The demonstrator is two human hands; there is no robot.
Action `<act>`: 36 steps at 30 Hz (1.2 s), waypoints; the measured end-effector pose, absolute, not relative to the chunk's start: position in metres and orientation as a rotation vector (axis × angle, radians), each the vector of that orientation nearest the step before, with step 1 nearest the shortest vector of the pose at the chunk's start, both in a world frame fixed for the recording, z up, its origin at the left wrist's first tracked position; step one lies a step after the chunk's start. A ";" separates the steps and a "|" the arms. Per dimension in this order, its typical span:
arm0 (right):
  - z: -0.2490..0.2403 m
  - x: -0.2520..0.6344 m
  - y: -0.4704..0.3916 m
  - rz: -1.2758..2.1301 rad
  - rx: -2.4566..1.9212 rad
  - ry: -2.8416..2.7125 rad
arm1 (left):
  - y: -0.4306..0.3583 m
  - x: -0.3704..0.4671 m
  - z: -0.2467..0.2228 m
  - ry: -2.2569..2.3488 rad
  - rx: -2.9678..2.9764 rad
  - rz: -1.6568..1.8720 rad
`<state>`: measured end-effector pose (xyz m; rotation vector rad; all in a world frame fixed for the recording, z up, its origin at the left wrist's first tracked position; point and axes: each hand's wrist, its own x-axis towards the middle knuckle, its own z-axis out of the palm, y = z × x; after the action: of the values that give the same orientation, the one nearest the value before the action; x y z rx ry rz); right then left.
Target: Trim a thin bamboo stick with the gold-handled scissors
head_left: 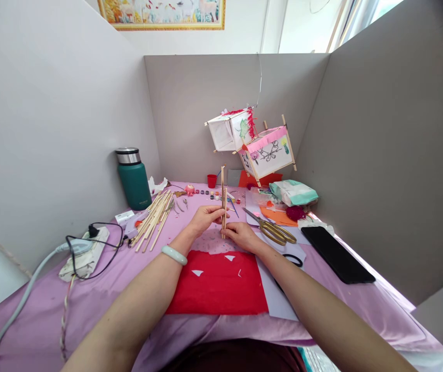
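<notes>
Several thin wooden sticks (223,199) stand upright between my two hands above the middle of the table. My left hand (208,217), below a pale green bangle (174,254) on the wrist, pinches them partway up. At their lower end, the fingers of my right hand (241,235) are closed on them. One stick reaches higher than the others. Just in front of the hands lies a red sheet (219,289) with small white scraps on it. A pile of loose sticks (155,217) rests to the left.
A green bottle (133,181) and a power strip (85,258) are at the left. Gold-handled scissors (275,231), a black phone (337,254) and a mint packet (294,192) lie at the right. Two paper lanterns (270,155) hang at the back.
</notes>
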<state>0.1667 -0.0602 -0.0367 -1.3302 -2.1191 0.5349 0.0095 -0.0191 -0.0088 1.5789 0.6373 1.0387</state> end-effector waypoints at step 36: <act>-0.038 0.166 -0.060 0.449 -1.368 -2.167 | -0.022 0.011 -0.007 0.670 1.570 1.032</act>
<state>0.1658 -0.0605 -0.0379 -1.3681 -2.1669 0.4490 0.0111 -0.0217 -0.0065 1.5695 0.6698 1.0323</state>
